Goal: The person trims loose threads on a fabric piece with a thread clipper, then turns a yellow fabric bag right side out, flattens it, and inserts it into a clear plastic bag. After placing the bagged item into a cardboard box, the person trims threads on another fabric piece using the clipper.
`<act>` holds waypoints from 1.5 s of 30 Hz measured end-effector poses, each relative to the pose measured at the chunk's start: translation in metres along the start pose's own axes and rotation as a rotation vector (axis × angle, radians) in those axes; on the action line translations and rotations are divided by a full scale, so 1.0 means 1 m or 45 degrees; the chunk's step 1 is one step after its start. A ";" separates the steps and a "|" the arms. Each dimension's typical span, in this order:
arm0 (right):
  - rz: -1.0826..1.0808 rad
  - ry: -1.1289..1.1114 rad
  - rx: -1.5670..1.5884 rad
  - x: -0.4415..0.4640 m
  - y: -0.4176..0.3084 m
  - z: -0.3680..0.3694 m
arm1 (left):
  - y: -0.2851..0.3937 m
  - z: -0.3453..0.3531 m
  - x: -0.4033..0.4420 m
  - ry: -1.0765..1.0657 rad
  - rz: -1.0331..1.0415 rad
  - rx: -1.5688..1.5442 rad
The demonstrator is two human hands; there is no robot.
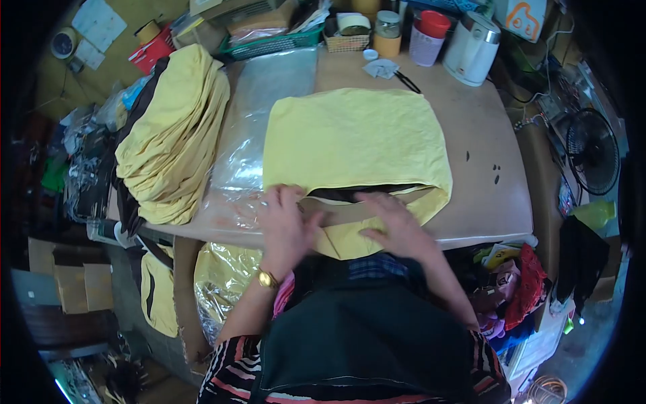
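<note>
At the frame's centre, the yellow cloth (pixel 356 138) is lying flat on the tabletop (pixel 478 121), looking light, soft and floppy, probably best held by its open lower rim, where the left hand (pixel 286 225) and blurred right hand (pixel 398 225) are working, whether gripping or loose being unclear.

Both hands (pixel 289 225) low, forearms reaching forward, fingers bent.

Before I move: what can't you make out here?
All head view:
Yellow cover: most of its inside hidden by top layer.
Right hand: fingertips blurred.
Left hand: blur and own fingers hide whether it grips.
White box: cut off by top edge.
Wall paper: writing too small.
</note>
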State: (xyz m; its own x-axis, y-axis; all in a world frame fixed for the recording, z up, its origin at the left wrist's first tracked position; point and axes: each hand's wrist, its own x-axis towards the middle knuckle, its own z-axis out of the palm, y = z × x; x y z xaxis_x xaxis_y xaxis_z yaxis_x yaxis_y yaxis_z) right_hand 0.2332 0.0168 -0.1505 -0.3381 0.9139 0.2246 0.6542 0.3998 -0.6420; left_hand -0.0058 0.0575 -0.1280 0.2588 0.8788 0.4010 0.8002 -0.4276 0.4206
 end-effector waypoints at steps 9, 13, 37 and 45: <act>0.362 0.107 0.549 0.027 -0.017 -0.015 | -0.006 -0.018 0.009 -0.376 -0.408 -0.722; 0.340 0.201 0.657 0.024 -0.044 0.013 | 0.003 -0.003 0.005 -0.394 -0.406 -0.969; -0.017 0.591 0.390 0.012 -0.037 0.044 | 0.035 -0.009 -0.004 -0.302 -0.093 -0.537; 0.029 0.476 0.409 0.009 -0.035 0.047 | 0.030 -0.009 -0.003 -0.395 -0.111 -0.459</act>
State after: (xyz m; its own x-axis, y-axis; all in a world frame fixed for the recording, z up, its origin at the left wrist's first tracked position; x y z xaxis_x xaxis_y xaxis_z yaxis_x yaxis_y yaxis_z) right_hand 0.1753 0.0079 -0.1609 -0.0219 0.9085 0.4174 0.3968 0.3911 -0.8304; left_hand 0.0128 0.0398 -0.1093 0.3921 0.9130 0.1129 0.6019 -0.3474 0.7191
